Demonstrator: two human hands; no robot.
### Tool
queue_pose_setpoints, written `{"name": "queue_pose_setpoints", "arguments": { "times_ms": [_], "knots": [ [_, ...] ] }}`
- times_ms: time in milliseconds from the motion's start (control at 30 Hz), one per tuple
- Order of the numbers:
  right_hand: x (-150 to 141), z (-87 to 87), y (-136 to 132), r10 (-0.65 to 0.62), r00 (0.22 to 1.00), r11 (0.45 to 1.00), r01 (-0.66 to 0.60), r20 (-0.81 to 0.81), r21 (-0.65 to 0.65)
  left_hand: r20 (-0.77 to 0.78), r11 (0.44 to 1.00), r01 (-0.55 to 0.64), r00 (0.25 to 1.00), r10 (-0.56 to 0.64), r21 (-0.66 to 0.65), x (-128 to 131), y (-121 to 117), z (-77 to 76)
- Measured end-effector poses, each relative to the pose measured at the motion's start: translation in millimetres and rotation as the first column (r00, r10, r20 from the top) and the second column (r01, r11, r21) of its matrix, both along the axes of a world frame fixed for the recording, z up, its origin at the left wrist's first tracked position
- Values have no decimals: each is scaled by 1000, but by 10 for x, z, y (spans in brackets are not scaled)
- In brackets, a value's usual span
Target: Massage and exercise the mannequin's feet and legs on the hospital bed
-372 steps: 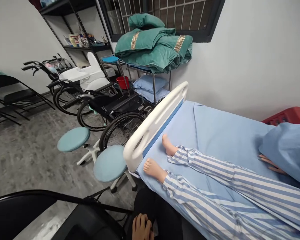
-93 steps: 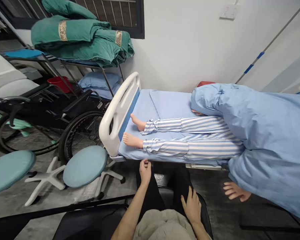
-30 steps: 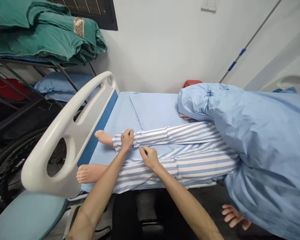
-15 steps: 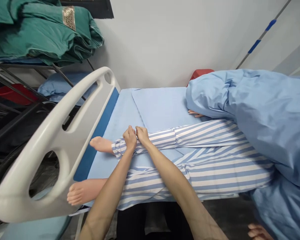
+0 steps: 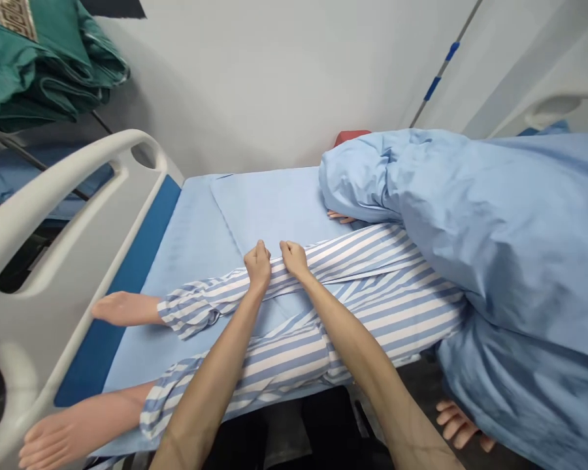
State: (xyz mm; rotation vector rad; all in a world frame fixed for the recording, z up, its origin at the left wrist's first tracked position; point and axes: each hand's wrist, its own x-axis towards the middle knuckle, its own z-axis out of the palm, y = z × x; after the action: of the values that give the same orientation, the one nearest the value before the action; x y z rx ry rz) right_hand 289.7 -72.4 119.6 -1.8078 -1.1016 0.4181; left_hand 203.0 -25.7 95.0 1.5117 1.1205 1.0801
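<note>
Hospital-style care room, hospital bed (image 5: 120,326) with white plastic footboard (image 5: 59,225), pale blue sheet (image 5: 269,209), striped patient pajamas (image 5: 279,369), blue quilt (image 5: 509,228)

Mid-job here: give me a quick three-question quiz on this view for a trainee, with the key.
1. True or false: the left hand and the right hand are both on the same striped trouser leg.
2. What covers the upper body of the mannequin? A) a green blanket B) a blue quilt C) a striped sheet
3. Fill in the blank: the mannequin's far bare foot points toward the white plastic ____ of the bed.

Key: 1 true; 2 B; 3 footboard.
</note>
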Motion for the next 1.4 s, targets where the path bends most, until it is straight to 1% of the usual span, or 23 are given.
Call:
{"name": "queue_pose_setpoints", "arguments": {
  "times_ms": [33,100,133,200,267,300,367,433,533,600,667,733,800,900,967,1067,1133,1200,1267,1300,1333,1367,1400],
  "knots": [
    [81,2,-42,20,999,999,-18,35,-40,-31,1000,25,999,-24,6,67,-31,18],
    [244,10,-129,50,991,997,-42,122,-67,-117,998,62,991,-61,11,215,-87,50],
    [328,19,-172,30,985,997,-18,168,-70,-133,997,79,988,-76,14,298,-114,62],
    [499,43,-259,-28,973,992,54,228,-110,-76,994,107,992,-105,22,486,-166,73],
    [672,71,-340,-34,970,984,74,241,-160,-6,991,131,991,-131,5,696,-223,72],
    [757,86,-378,-24,971,984,64,238,-165,-6,992,125,992,-125,-12,804,-255,71],
    [921,112,-447,-32,968,990,64,247,-123,-42,995,97,994,-98,-40,1016,-329,80],
    [1078,128,-513,-106,961,988,131,255,-82,-40,994,111,993,-112,-22,1217,-415,113],
    [1305,135,-607,-193,957,969,220,217,-112,7,986,166,986,-166,4,1497,-552,197],
    [1472,148,-668,-225,955,963,247,192,-105,-56,988,155,986,-154,8,1669,-636,253],
    [1667,166,-735,-254,949,963,266,186,-41,-110,984,173,980,-168,40,1838,-708,295],
    [1880,169,-812,-281,943,959,285,180,6,-95,968,223,972,-213,111,2011,-768,318],
    [2070,149,-892,-320,929,943,331,187,-26,-110,950,274,960,-259,150,2182,-823,316],
    [2254,113,-994,-331,907,913,378,261,-153,-288,946,299,923,-255,122,2371,-913,266],
    [2326,99,-1054,-300,896,906,375,328,-197,-399,951,292,888,-230,103,2427,-966,218],
    [2423,61,-1146,-289,871,898,391,398,-202,-464,945,312,854,-233,101,2436,-991,167],
    [2486,26,-1195,-302,863,876,418,405,-239,-467,924,370,837,-285,99,2416,-962,168],
    [2530,14,-1216,-283,867,842,429,410,-327,-442,868,493,793,-418,64,2358,-914,203],
    [2539,55,-1212,-237,876,807,418,420,-417,-396,783,621,726,-562,26,2217,-870,263],
    [2526,97,-1208,-210,882,794,406,422,-453,-368,748,664,700,-612,20,2100,-853,295],
    [2501,152,-1206,-189,886,783,396,422,-480,-343,726,687,688,-639,24,1948,-840,323],
    [2464,214,-1208,-175,890,776,388,421,-498,-324,725,688,694,-643,37,1758,-826,344],
    [2414,279,-1216,-163,893,770,382,420,-512,-313,737,674,711,-629,52,1533,-808,356]
  ]
}}
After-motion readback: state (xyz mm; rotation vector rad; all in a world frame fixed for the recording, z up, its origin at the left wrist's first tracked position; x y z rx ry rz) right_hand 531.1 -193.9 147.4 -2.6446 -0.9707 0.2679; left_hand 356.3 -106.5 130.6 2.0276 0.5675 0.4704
